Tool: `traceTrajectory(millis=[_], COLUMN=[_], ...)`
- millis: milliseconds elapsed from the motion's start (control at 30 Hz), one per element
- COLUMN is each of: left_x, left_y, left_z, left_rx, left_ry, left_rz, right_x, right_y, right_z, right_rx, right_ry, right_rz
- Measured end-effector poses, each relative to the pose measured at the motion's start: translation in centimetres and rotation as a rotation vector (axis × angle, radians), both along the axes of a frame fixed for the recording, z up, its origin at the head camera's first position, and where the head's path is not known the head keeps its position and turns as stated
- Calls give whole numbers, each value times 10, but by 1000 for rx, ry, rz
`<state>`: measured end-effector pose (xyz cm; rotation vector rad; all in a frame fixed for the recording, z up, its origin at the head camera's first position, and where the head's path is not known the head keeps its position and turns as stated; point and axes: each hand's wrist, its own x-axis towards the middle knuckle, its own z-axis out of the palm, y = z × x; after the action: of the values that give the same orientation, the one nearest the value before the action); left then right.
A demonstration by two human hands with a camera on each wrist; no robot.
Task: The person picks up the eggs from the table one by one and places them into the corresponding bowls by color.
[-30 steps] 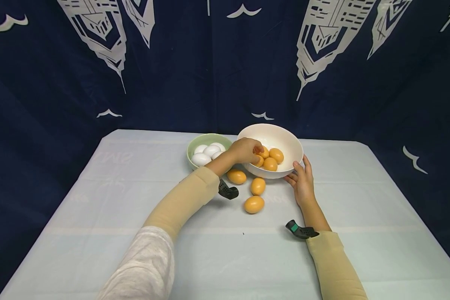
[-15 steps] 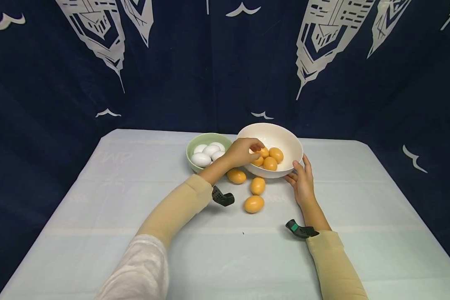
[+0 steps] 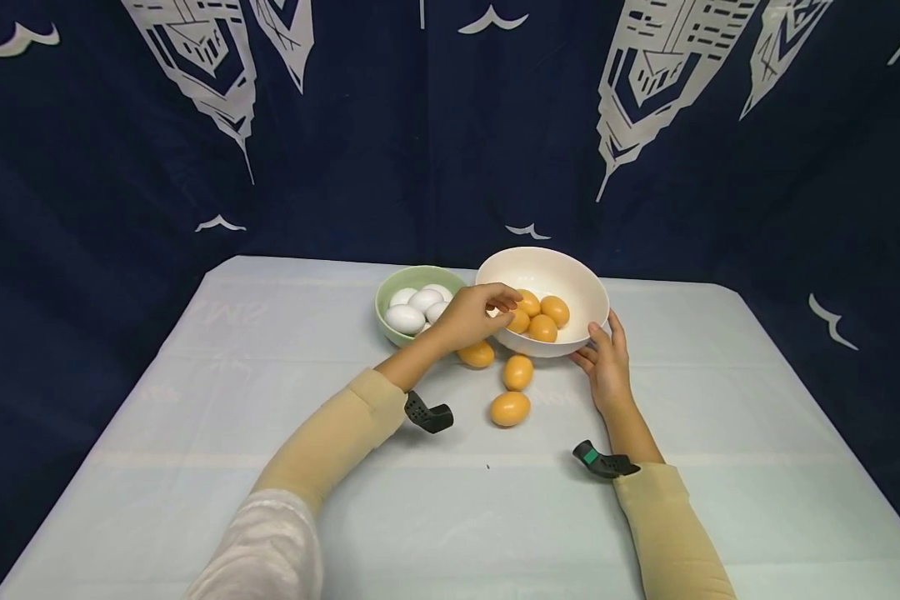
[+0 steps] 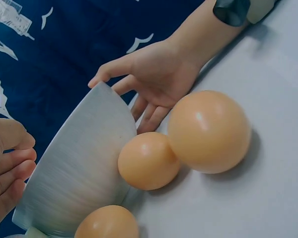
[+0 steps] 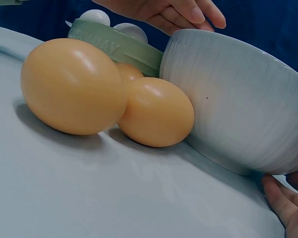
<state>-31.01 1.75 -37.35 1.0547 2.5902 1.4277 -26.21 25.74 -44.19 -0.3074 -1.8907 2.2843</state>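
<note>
A large white bowl (image 3: 585, 292) stands slightly tilted, with several brown eggs (image 3: 554, 311) inside. My right hand (image 3: 610, 371) grips its right side, thumb at the rim and fingers below. Over the bowl's left rim is my left hand (image 3: 471, 319), fingers loosely bent and holding nothing; they appear in the left wrist view (image 4: 12, 171) too. Three more brown eggs lie on the table in front: one beside the bowls (image 3: 477, 355), one nearer (image 3: 517, 372) and one nearest (image 3: 510, 409). The left forearm partly hides a green bowl (image 3: 385, 310) of white eggs (image 3: 405, 319).
A pale cloth covers the table (image 3: 285, 433), whose far edge meets a dark blue curtain (image 3: 390, 150) with white prints. The green bowl stands close against the white bowl's left side. Black wrist devices (image 3: 429, 414) stick out from both sleeves.
My left hand has drawn back slightly left and toward me from the eggs inside the white bowl, leaving them there. My right hand stays on the bowl.
</note>
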Motion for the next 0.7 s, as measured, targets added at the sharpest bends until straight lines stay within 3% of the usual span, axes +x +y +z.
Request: traceTrajectory(millis=[167, 367, 700], left_x=[8, 18, 31], left_y=[-6, -15, -26], left_z=[-6, -12, -24], left_rx=[74, 154, 182], left_ry=[-19, -32, -51], left_rz=[2, 60, 72], right_x=[0, 1, 2], right_y=[0, -1, -1], right_z=[0, 0, 0], right_rx=[0, 9, 36], right_ry=[0, 4, -3], right_rz=[-2, -1, -5])
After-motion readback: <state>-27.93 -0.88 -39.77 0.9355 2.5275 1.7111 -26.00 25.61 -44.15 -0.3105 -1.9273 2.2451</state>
